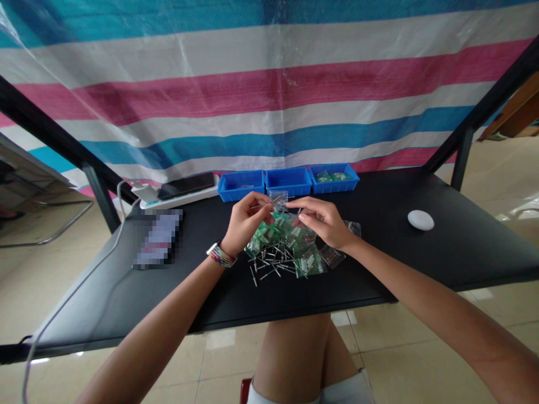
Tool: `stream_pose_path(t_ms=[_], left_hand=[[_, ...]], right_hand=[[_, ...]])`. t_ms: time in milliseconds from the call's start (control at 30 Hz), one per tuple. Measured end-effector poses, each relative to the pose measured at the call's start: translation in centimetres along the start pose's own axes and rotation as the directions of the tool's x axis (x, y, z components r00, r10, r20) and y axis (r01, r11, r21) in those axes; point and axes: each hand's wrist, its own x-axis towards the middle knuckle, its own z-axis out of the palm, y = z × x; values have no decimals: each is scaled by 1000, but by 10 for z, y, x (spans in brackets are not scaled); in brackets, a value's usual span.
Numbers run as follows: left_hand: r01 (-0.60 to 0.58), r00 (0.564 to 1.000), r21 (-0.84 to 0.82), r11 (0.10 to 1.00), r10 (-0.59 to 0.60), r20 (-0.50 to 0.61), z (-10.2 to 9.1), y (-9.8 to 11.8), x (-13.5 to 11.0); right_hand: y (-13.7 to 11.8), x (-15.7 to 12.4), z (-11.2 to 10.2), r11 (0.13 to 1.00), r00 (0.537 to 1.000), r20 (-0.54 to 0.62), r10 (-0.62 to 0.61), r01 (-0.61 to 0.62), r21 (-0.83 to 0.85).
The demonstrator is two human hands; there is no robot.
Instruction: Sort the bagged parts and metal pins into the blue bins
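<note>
A small clear plastic bag (278,197) with thin metal pieces, perhaps rivets, is pinched between the thumb and fingers of my left hand (249,220). The index fingertip of my right hand (322,220) comes close to the bag's right edge; whether it touches I cannot tell. My right thumb and other fingers are curled together, and what they hold, if anything, is too small to make out. Beneath both hands lies a pile of green-tinted bags (309,259) with small pale pieces inside. Loose silver pop rivets (275,261) are scattered in front of it.
Three blue bins (288,180) stand in a row behind my hands; the right one holds green bags (332,177). At left are a white power strip (181,193) with a dark phone (187,185) on it, a cable, and a blurred-out object (158,238). A white disc (420,220) lies right.
</note>
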Motion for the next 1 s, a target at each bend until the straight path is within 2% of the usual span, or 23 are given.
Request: stream_pose_path(t_ms=[67,167,200,300,400,533,600,667,767,833,900,933,1000], left_hand=[[-37,989,-13,999,34,-144,-8,-4,6],[-49,930,-27,998,36,-365,-29,-13,18],[-20,916,-40,999,2,-401,-36,-15,22],[125,897,-81,989,-147,-417,-55,-23,30],[137,875,-44,990,-141,-463,-61,-27,31],[105,905,54,993,-73,-420,-57,-28,27],[87,920,149,985,-22,-392,-53,-28,25],[73,931,232,970,17,-365,-49,-28,22],[60,948,299,952,39,-317,-45,-27,19],[49,959,335,941,50,-278,-41,-27,16],[33,969,370,929,60,-239,-38,-27,15],[25,973,383,923,65,-220,-37,-27,14],[7,979,404,915,77,-190,-35,-28,13]], right_hand=[[0,1,0,1000,1000,-17,0,0,0],[0,1,-1,1000,1000,-31,2,-1,18],[-1,1,-1,1000,1000,-32,0,1,23],[-2,1,-1,1000,1000,-28,-6,7,11],[-3,2,-1,1000,999,-40,-5,4,-23],[-4,11,-16,995,990,-135,40,-52,-89],[-6,17,-35,973,980,-149,132,-157,-171],[-8,20,-61,912,958,-101,270,-288,-292],[-11,19,-101,723,880,3,475,-388,-572],[-11,16,-118,593,782,34,622,-443,-672],[-10,13,-123,540,714,67,697,-461,-704],[-8,12,-122,538,702,87,707,-455,-709],[-5,11,-114,555,709,121,694,-420,-719]])
